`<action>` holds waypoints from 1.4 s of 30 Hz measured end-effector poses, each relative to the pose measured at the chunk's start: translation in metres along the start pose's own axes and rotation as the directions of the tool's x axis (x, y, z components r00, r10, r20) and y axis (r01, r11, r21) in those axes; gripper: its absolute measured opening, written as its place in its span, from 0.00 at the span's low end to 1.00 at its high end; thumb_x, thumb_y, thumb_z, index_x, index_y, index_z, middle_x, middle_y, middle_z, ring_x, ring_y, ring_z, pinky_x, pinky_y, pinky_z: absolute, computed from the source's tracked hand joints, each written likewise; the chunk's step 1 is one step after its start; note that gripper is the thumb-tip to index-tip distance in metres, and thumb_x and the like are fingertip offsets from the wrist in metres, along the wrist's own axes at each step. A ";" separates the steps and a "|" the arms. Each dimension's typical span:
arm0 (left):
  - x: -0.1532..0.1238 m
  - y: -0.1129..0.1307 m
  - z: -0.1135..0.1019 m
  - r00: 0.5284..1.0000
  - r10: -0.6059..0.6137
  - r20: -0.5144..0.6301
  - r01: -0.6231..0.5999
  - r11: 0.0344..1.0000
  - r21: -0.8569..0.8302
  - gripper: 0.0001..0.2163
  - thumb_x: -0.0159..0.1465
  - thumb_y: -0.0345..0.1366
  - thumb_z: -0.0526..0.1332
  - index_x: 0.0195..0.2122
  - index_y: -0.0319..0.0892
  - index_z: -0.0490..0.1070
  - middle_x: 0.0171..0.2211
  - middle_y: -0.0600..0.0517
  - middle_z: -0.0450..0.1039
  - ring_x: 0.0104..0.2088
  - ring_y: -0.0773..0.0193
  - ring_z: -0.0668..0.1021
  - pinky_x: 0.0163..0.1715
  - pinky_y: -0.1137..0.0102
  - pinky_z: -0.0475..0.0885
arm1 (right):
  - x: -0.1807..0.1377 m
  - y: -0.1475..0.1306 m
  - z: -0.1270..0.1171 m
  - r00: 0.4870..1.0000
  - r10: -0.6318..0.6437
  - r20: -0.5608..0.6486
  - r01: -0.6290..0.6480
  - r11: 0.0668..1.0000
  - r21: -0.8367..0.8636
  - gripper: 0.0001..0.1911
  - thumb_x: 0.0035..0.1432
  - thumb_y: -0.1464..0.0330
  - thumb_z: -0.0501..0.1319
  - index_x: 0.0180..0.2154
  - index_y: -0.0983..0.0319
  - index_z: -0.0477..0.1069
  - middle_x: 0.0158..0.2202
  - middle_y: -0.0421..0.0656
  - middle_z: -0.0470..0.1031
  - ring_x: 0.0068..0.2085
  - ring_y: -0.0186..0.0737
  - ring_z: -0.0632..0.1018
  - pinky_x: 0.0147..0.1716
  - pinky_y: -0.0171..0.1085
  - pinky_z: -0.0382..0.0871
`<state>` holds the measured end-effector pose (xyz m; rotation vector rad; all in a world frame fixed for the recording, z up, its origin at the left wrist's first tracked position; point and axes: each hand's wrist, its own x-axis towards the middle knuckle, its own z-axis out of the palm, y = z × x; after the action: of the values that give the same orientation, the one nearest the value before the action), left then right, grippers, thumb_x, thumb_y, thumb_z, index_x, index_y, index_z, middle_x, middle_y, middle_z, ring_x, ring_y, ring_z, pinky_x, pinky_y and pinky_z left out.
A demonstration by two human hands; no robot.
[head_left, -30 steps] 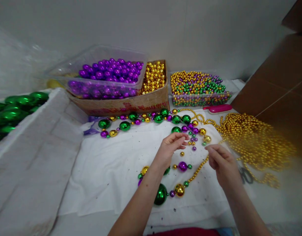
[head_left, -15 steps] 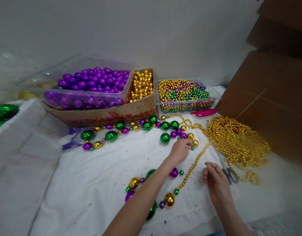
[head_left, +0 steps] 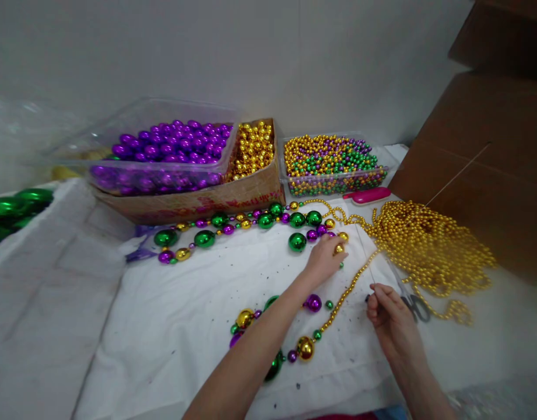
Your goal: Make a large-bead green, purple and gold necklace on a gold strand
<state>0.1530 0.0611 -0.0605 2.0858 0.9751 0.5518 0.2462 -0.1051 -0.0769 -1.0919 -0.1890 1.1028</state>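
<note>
My left hand [head_left: 327, 256] is closed around a shiny gold bead [head_left: 339, 249] by the loose beads, with another gold bead [head_left: 343, 237] just behind it. Between thumb and forefinger my right hand [head_left: 389, 309] pinches a thin straight strand [head_left: 365, 256], thread or wire, that points up and away. Under my left forearm, partly hidden, lies a strung loop of large beads, with a gold one [head_left: 306, 348] at its near end. A string of small gold beads [head_left: 349, 286] runs from there to the right. Near my left fingers are purple beads [head_left: 311, 235] and a large green bead [head_left: 297, 242].
A finished-looking bead garland [head_left: 204, 238] lies across the white cloth [head_left: 172, 326]. Behind stand a tub of purple beads [head_left: 163, 166], a carton of gold beads [head_left: 253, 151] and a mixed-bead tub [head_left: 334, 166]. At right: a gold bead pile [head_left: 430, 245], scissors [head_left: 419, 308], a pink tool [head_left: 371, 196], a cardboard box [head_left: 483, 175].
My left fingers have closed on the gold bead and drawn it slightly left. My right hand keeps its pinch on the strand. The whole view has shifted a little.
</note>
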 end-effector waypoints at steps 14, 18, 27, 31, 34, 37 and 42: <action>-0.083 -0.040 -0.070 0.884 -0.429 0.184 0.150 -0.112 -0.982 0.09 0.65 0.33 0.55 0.37 0.32 0.72 0.37 0.43 0.74 0.29 0.69 0.75 0.28 0.77 0.72 | -0.032 -0.004 0.035 0.973 0.091 0.214 0.043 0.836 -0.548 0.21 0.55 0.56 0.61 0.42 0.66 0.71 0.15 0.36 0.65 0.18 0.29 0.62 0.16 0.28 0.53; -0.085 -0.045 -0.076 0.873 -0.441 0.209 0.112 -0.236 -0.965 0.10 0.65 0.34 0.54 0.36 0.31 0.71 0.36 0.42 0.74 0.29 0.69 0.75 0.27 0.77 0.72 | -0.043 -0.009 0.034 0.972 0.100 0.214 0.064 0.763 -0.644 0.24 0.55 0.55 0.60 0.45 0.67 0.71 0.14 0.37 0.64 0.18 0.30 0.63 0.16 0.29 0.53; -0.090 -0.048 -0.076 0.866 -0.463 0.189 0.066 -0.269 -0.961 0.08 0.65 0.31 0.54 0.36 0.33 0.71 0.36 0.42 0.74 0.29 0.68 0.75 0.27 0.76 0.73 | -0.045 -0.010 0.036 0.969 0.103 0.224 0.086 0.710 -0.699 0.25 0.55 0.54 0.59 0.45 0.67 0.72 0.14 0.36 0.63 0.17 0.30 0.62 0.16 0.29 0.52; -0.092 -0.052 -0.079 0.864 -0.461 0.200 0.072 -0.281 -0.957 0.09 0.64 0.31 0.53 0.39 0.33 0.71 0.38 0.41 0.74 0.29 0.67 0.76 0.27 0.75 0.73 | -0.042 -0.010 0.035 0.971 0.099 0.217 0.082 0.717 -0.692 0.24 0.55 0.54 0.59 0.45 0.67 0.71 0.14 0.36 0.62 0.18 0.31 0.62 0.16 0.30 0.51; -0.093 -0.053 -0.085 0.856 -0.481 0.186 0.062 -0.263 -0.963 0.09 0.64 0.31 0.53 0.40 0.34 0.71 0.38 0.42 0.74 0.30 0.66 0.77 0.26 0.76 0.73 | -0.040 -0.011 0.033 0.977 0.089 0.195 0.071 0.727 -0.683 0.24 0.55 0.54 0.59 0.45 0.67 0.71 0.14 0.35 0.62 0.18 0.30 0.61 0.17 0.30 0.51; -0.093 -0.052 -0.089 0.848 -0.515 0.128 0.029 -0.196 -0.980 0.07 0.62 0.28 0.54 0.36 0.34 0.72 0.38 0.42 0.75 0.32 0.64 0.77 0.25 0.76 0.72 | -0.039 -0.013 0.032 0.981 0.069 0.183 0.072 0.742 -0.667 0.23 0.55 0.55 0.59 0.44 0.67 0.71 0.14 0.35 0.62 0.18 0.30 0.61 0.17 0.30 0.51; -0.095 -0.053 -0.090 0.849 -0.526 0.045 -0.033 -0.139 -0.990 0.05 0.60 0.27 0.57 0.36 0.35 0.72 0.38 0.44 0.75 0.28 0.69 0.75 0.25 0.77 0.72 | -0.042 -0.014 0.039 0.973 0.090 0.211 0.075 0.743 -0.665 0.23 0.55 0.55 0.59 0.45 0.66 0.71 0.14 0.35 0.61 0.18 0.31 0.61 0.17 0.31 0.51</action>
<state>0.0121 0.0499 -0.0519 0.2591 0.6751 1.0632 0.2103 -0.1146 -0.0312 -1.6010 -0.8258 1.1995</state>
